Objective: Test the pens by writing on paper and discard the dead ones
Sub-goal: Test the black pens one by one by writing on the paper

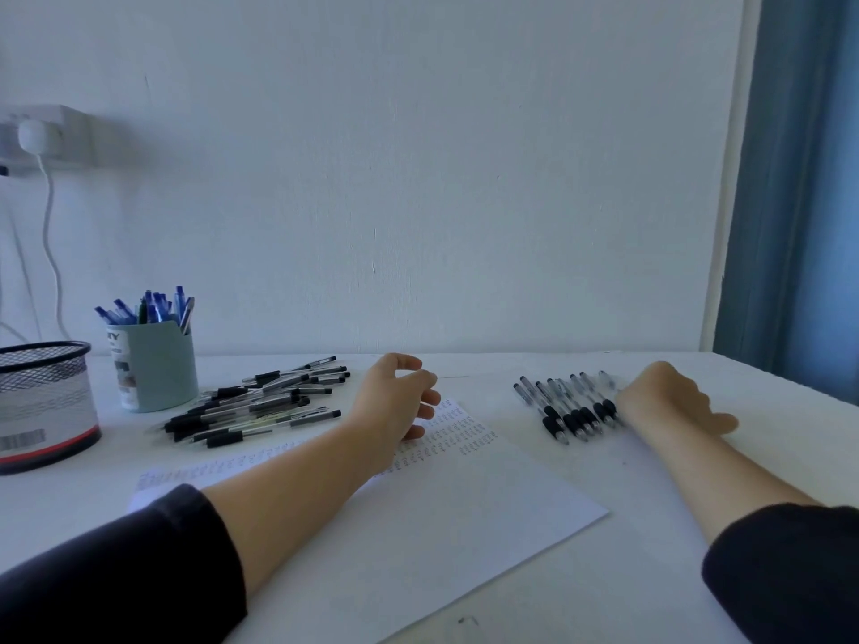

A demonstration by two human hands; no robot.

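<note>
Black-gripped tested pens [569, 404] at centre-right are risking scatter: right hand [669, 402] is nudging them, loose-fingered; left hand [399, 397] is hovering empty.

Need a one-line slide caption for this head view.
Both empty hands, left and right, hover between pen pile and sorted row.

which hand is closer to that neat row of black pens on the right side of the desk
Right. The right hand lies right beside the row of black pens, at its right edge. The left hand hovers over the paper, well to the row's left.
</note>
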